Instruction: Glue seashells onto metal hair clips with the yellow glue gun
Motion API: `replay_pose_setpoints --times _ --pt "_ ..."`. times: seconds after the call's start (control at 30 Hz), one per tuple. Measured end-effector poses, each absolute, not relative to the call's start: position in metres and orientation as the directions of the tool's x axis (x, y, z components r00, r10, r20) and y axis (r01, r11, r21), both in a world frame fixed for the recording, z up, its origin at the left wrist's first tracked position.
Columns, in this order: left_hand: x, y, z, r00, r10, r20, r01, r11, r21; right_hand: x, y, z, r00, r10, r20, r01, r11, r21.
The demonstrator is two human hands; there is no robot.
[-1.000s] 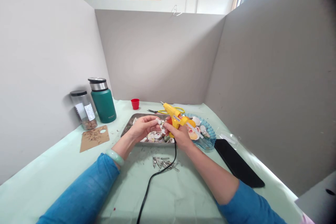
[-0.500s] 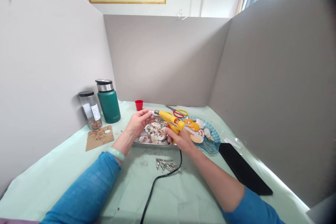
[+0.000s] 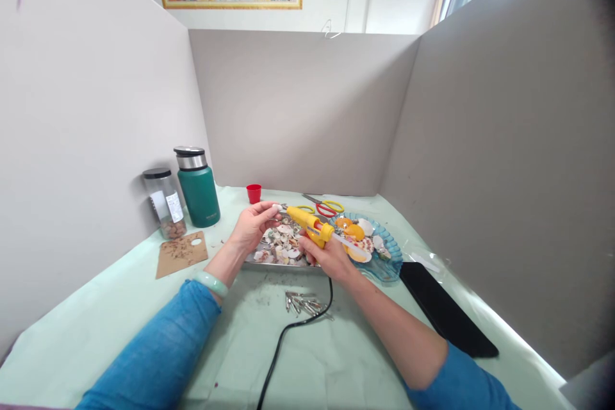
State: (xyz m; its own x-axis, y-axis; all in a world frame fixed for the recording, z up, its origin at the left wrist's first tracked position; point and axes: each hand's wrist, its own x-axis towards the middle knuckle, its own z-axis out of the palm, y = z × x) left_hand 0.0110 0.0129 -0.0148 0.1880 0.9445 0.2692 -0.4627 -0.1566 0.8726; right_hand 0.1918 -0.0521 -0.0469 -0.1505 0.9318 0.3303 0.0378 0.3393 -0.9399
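My right hand (image 3: 323, 255) is wrapped round the handle of a yellow glue gun (image 3: 312, 225), a clear glue stick (image 3: 353, 246) jutting from its back end. The gun's nozzle points left, close to a small white shell (image 3: 277, 207) pinched between the thumb and fingers of my left hand (image 3: 253, 225). Whether the nozzle touches the shell I cannot tell. Beneath both hands lies a metal tray (image 3: 283, 267) filled with small shells (image 3: 284, 243). A black cord (image 3: 281, 339) runs from below the gun toward me.
A blue dish (image 3: 394, 250) of larger shells stands right of the tray, with scissors (image 3: 327, 208) behind. Several metal clips (image 3: 305, 303) lie in front. At left are a green flask (image 3: 198, 192), a jar (image 3: 166, 205) and cardboard (image 3: 181, 254); a red cup (image 3: 254, 193) sits behind, a black slab (image 3: 446, 307) right.
The glue gun has shifted slightly left and down, its nozzle still near the shell. My left hand keeps its pinch almost in place. The whole view has tipped a little.
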Motion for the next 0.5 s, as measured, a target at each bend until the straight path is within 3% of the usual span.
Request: replay_pose_setpoints --times 0.5 --pt "0.0118 0.0105 -0.0122 0.171 0.946 0.276 -0.455 -0.173 0.874 0.1924 -0.0493 -0.0496 -0.114 0.936 0.334 0.039 0.340 -0.940"
